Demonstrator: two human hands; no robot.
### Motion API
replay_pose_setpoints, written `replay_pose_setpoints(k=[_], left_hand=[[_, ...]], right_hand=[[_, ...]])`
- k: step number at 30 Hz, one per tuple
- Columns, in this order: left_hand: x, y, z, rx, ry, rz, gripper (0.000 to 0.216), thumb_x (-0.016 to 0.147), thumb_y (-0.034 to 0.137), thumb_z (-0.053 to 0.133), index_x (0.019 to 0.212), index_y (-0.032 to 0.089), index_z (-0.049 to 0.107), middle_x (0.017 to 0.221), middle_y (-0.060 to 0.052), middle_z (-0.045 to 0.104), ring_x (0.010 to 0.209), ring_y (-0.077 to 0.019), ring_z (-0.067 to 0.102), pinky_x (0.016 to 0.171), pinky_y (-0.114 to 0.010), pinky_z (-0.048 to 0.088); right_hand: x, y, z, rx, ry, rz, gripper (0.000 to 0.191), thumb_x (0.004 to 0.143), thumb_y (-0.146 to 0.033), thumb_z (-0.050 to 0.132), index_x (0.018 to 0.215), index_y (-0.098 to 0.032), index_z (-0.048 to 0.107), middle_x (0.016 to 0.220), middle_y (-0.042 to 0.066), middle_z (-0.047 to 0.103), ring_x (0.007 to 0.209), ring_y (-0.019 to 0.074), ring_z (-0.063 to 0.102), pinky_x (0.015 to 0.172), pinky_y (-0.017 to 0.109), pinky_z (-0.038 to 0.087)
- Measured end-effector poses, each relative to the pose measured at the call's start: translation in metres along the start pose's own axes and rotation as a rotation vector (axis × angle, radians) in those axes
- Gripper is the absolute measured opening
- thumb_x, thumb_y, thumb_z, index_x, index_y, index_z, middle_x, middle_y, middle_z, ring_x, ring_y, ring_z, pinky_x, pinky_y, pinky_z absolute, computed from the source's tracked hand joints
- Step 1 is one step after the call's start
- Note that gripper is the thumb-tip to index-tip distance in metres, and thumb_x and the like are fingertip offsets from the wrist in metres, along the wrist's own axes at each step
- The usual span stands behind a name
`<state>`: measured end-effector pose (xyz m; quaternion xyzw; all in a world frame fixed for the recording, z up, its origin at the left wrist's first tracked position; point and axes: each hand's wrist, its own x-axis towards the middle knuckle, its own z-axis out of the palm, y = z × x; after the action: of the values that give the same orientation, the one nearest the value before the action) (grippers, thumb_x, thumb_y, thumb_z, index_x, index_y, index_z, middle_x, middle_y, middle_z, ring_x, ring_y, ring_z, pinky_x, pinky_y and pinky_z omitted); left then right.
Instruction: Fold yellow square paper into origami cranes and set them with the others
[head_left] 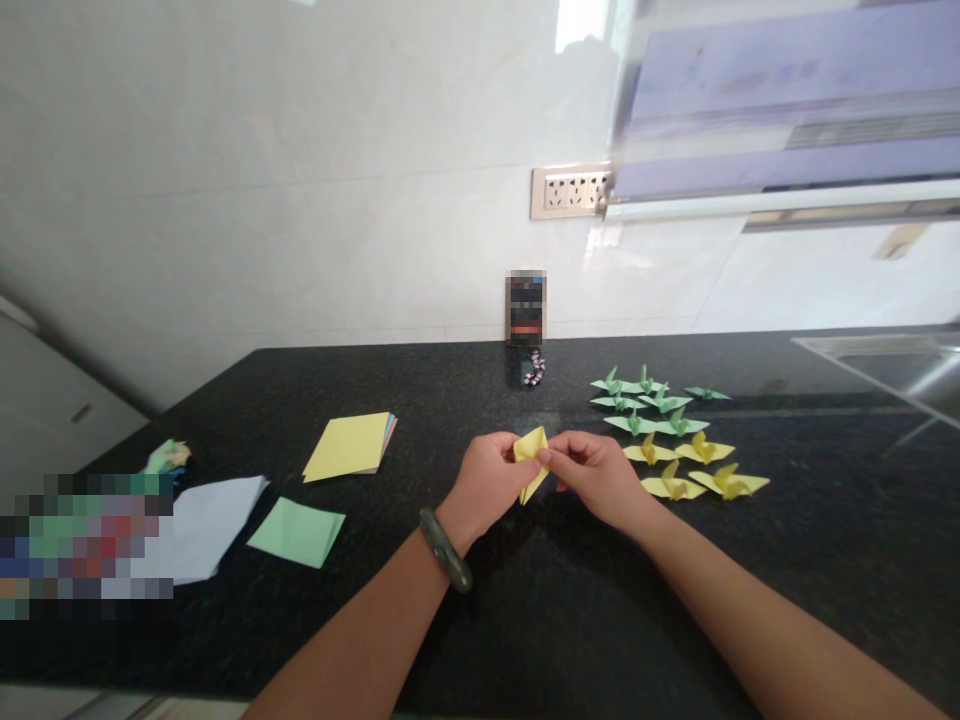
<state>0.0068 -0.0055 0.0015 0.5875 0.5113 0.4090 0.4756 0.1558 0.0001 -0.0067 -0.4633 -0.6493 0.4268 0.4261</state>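
Between my two hands is a yellow origami paper (533, 452), folded into a narrow diamond-like shape and held just above the dark countertop. My left hand (489, 478) pinches it from the left, thumb across its front; a dark green bangle (446, 550) circles that wrist. From the other side, my right hand (592, 475) grips the paper's right edge between thumb and fingers. Close to the right hand lie several folded yellow paper cranes (673, 487), with several green paper cranes (637, 425) behind them.
Left of my hands sit a stack of square paper (346, 447), yellow on top, a green sheet (298, 532), white sheets (217, 525) and crumpled paper (169, 457). A phone (526, 308) with a beaded strap leans on the wall below a socket panel (574, 192). A sink (900, 370) is at right.
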Motion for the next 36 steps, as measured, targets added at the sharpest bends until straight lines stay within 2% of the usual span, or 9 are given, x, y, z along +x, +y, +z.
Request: replay_pose_setpoints(k=[7,12,19,30,36], left_hand=[[-0.001,-0.005,-0.001,0.182,0.044,0.07,0.023,0.068,0.035,0.058,0.065,0.012,0.058,0.056,0.0,0.053,0.054,-0.0104,0.045,0.046,-0.02,0.029],[-0.002,-0.008,-0.001,0.288,0.05,0.117,0.023,0.069,0.035,0.055,0.063,0.013,0.058,0.055,0.001,0.051,0.054,-0.0102,0.044,0.046,-0.02,0.027],[-0.004,0.001,-0.001,0.308,0.053,0.087,0.02,0.068,0.032,0.053,0.058,0.015,0.052,0.052,0.003,0.048,0.051,-0.0093,0.042,0.045,-0.02,0.026],[-0.006,0.006,-0.001,0.334,0.036,0.094,0.016,0.066,0.027,0.051,0.054,0.016,0.049,0.05,0.004,0.043,0.05,-0.0087,0.04,0.044,-0.021,0.025],[-0.006,0.006,-0.003,0.319,0.006,0.085,0.015,0.064,0.025,0.051,0.053,0.016,0.049,0.05,0.004,0.045,0.049,-0.0085,0.04,0.043,-0.02,0.025]], right_hand=[[-0.001,0.003,0.0,-0.248,0.077,-0.202,0.016,0.076,-0.031,0.056,0.073,-0.017,0.063,0.059,0.0,0.054,0.054,0.0114,0.047,0.052,0.022,0.036],[0.0,0.006,0.0,-0.379,0.093,-0.288,0.017,0.078,-0.027,0.053,0.064,-0.018,0.055,0.057,-0.001,0.05,0.054,0.0114,0.045,0.052,0.022,0.033],[0.0,0.003,0.0,-0.336,0.08,-0.239,0.025,0.081,-0.03,0.048,0.058,-0.019,0.048,0.055,-0.002,0.047,0.052,0.0113,0.043,0.051,0.023,0.033],[-0.002,-0.003,-0.001,-0.365,0.1,-0.254,0.032,0.084,-0.031,0.042,0.055,-0.019,0.048,0.053,-0.001,0.048,0.052,0.0115,0.045,0.051,0.023,0.034],[-0.001,-0.003,-0.003,-0.32,0.094,-0.247,0.033,0.084,-0.033,0.044,0.055,-0.018,0.053,0.053,-0.001,0.051,0.052,0.0118,0.047,0.052,0.024,0.035]])
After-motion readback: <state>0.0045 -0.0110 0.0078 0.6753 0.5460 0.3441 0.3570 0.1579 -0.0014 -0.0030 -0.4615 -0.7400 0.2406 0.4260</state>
